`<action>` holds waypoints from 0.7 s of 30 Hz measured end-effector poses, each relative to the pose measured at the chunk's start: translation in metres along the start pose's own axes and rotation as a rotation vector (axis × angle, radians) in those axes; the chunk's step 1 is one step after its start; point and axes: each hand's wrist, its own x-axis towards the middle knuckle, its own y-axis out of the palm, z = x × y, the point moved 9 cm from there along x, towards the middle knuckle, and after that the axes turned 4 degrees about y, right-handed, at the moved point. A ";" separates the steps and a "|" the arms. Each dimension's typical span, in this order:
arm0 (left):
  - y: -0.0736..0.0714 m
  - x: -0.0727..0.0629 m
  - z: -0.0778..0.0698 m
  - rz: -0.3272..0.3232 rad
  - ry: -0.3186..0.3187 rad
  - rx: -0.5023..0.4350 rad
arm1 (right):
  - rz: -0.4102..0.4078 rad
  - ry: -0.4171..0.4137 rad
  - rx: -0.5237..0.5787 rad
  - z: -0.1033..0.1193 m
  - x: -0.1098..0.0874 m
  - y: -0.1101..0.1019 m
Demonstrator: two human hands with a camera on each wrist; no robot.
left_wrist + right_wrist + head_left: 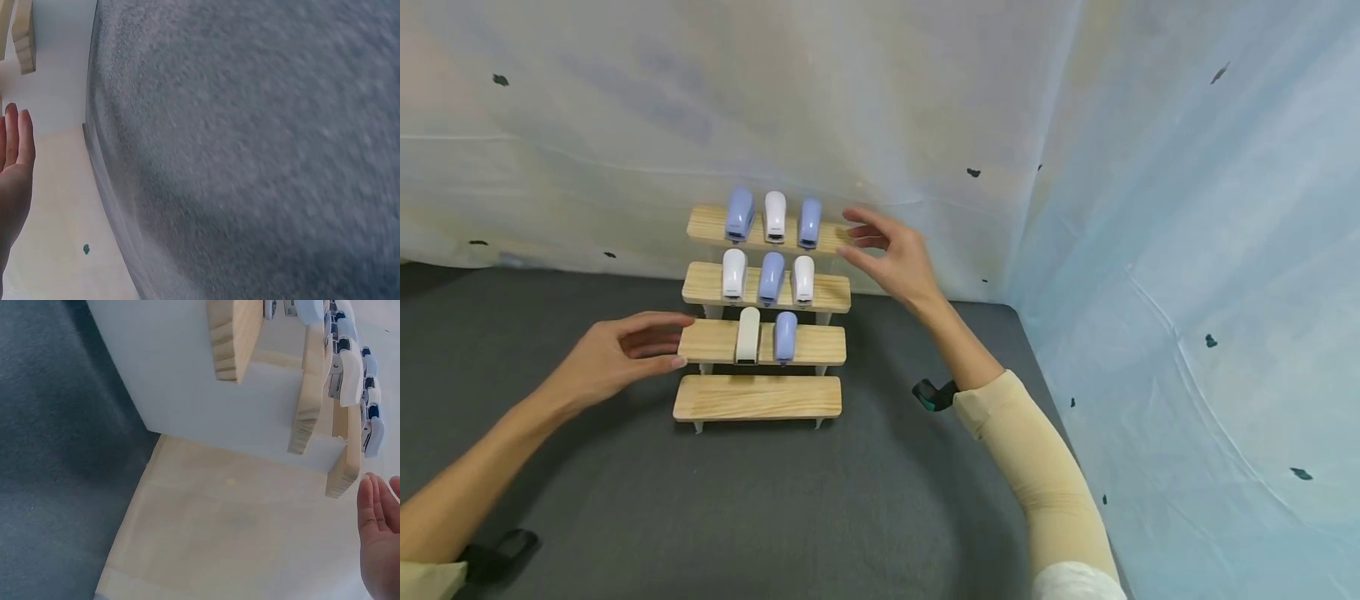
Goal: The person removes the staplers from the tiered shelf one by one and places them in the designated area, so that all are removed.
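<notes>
A tiered wooden display rack (757, 398) stands on the dark table, with small staplers on its upper boards. The top board holds a blue stapler (740, 214), a white stapler (775, 217) and another blue one. Below them sit a white, a blue and a white stapler. On the board under those are an off-white stapler (748, 335) and a blue stapler (785, 337); the bottom board is bare. My left hand (613, 354) is at the left end of the second-lowest board, fingers extended. My right hand (898, 254) is by the top board's right end, fingers extended; neither hand holds a stapler.
Dark grey cloth covers the table (730, 508). Behind the rack hangs a pale sheet (880, 100) with dark marks, and a bluish sheet (1187, 292) hangs on the right. Black straps (934, 395) are at both wrists.
</notes>
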 end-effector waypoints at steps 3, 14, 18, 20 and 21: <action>0.003 0.003 -0.002 0.009 0.012 -0.007 | 0.012 0.009 0.011 0.000 0.004 0.004; 0.010 0.010 -0.004 -0.006 0.063 -0.042 | 0.045 0.070 -0.041 -0.041 0.027 0.020; 0.013 0.012 -0.003 -0.016 0.074 -0.045 | 0.060 0.091 -0.015 -0.045 0.029 0.023; 0.014 0.013 -0.002 -0.020 0.065 -0.040 | 0.064 0.107 -0.011 -0.046 0.031 0.024; 0.015 0.014 -0.002 -0.018 0.066 -0.034 | 0.065 0.115 -0.011 -0.047 0.031 0.024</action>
